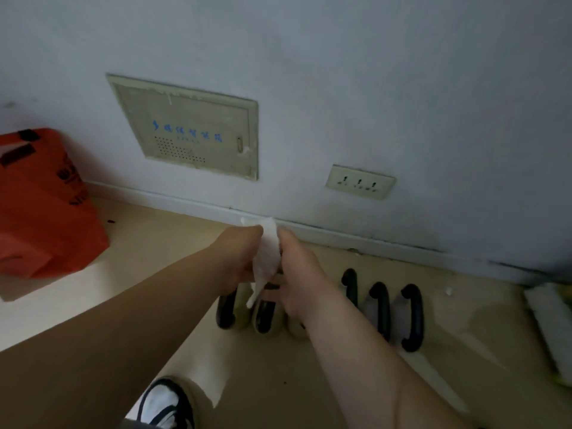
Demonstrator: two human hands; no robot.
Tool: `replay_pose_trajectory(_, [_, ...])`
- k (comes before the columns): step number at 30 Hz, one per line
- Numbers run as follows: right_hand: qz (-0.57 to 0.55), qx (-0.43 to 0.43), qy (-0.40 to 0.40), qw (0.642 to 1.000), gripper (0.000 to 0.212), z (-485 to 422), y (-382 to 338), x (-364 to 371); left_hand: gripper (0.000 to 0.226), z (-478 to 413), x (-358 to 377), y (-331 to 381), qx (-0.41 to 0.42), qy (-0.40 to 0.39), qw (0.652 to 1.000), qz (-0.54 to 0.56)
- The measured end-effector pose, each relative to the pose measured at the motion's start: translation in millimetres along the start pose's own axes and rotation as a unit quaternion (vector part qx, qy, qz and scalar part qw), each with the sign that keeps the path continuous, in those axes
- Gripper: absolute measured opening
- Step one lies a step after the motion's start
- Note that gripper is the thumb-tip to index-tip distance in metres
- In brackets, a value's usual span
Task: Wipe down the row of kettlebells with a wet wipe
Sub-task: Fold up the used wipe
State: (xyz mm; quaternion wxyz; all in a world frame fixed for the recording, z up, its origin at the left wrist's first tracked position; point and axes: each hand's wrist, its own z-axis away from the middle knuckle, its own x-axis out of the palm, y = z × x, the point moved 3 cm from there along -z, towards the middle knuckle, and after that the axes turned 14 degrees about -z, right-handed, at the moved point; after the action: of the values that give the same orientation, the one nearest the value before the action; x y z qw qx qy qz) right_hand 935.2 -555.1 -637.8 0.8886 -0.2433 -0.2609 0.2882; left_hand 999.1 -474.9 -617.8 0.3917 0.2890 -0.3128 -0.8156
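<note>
The row of kettlebells (pixel 381 308) stands on the floor (pixel 148 243) near the skirting board (pixel 173 196); five black handles show, side by side, over pale bodies. Both hands are above the left end of the row; the left hand (pixel 243 258) and the right hand (pixel 298 280) face each other with the wet wipe (pixel 267 255) between them. The left fingers are curled in and clamped on the wipe's left edge; the right fingers are curled onto its right edge; the fingertips are hidden. The wipe is white and crumpled; its lower tail hangs over the second handle from the left; whether it touches the row cannot be told. An orange bag (pixel 40 205) lies well left of the row; a wall panel (pixel 188 128) sits above and left of the row; a socket plate (pixel 360 182) is on the wall above the row's right part; a shoe (pixel 164 404) is nearer the camera than the row's left end.
</note>
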Motion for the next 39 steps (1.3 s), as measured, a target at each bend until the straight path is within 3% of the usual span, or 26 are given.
replay_pose_trajectory(5, [-0.04,-0.016,0.018,0.999,0.034,68.4,-46.8,-47.1,0.036,60.0,51.6,41.8,0.053,-0.105,0.993,0.009])
replay_pose_trajectory(7, [-0.061,-0.058,0.03,0.996,0.023,92.9,-65.4,-69.3,0.037,84.7,68.0,59.2,0.087,-0.114,0.99,-0.014])
replay_pose_trajectory(9, [-0.081,-0.095,0.043,0.991,0.021,120.2,-83.3,-87.8,0.032,104.9,83.2,75.5,0.166,-0.091,0.975,-0.114])
replay_pose_trajectory(11, [-0.11,-0.136,0.05,0.983,0.029,144.9,-99.4,-108.4,0.027,129.5,99.5,89.9,0.266,-0.069,0.934,-0.229])
replay_pose_trajectory(14, [-0.149,-0.19,0.069,0.968,0.034,183.0,-119.1,-141.7,0.019,164.8,128.5,103.9,0.38,-0.071,0.866,-0.319])
replay_pose_trajectory(16, [-0.184,-0.224,0.077,0.954,0.036,208.1,-128.4,-163.4,0.008,188.0,149.2,110.7,0.425,-0.049,0.839,-0.337])
replay_pose_trajectory(20, [-0.179,-0.282,0.085,0.939,0.021,247.6,-136.2,-207.1,0.019,238.2,192.9,121.8,0.507,-0.003,0.797,-0.328])
replay_pose_trajectory(24, [-0.143,-0.326,0.155,0.922,0.032,276.3,-131.8,-272.4,0.017,274.8,248.2,122.8,0.571,-0.06,0.736,-0.359])
replay_pose_trajectory(27, [-0.165,-0.327,0.194,0.91,0.044,298.7,-124.9,-320.2,0.007,289.4,287.6,116.1,0.546,-0.16,0.761,-0.312])
replay_pose_trajectory(31, [-0.171,-0.292,0.238,0.91,0.033,343.8,-106.1,-376.0,0.022,315.8,334.5,110.3,0.506,-0.223,0.79,-0.263])
replay_pose_trajectory(35, [-0.155,-0.325,0.225,0.906,0.024,391.8,-92.9,-413.1,0.008,360.0,392.7,108.8,0.469,-0.323,0.794,-0.21])
replay_pose_trajectory(37, [-0.142,-0.386,0.296,0.862,0.024,421.3,-95.5,-432.3,0.01,384.6,421.0,111.4,0.49,-0.322,0.787,-0.194])
replay_pose_trajectory(39, [-0.123,-0.457,0.399,0.786,0.023,458.4,-97.5,-456.4,0.011,410.6,449.5,115.6,0.538,-0.325,0.753,-0.192])
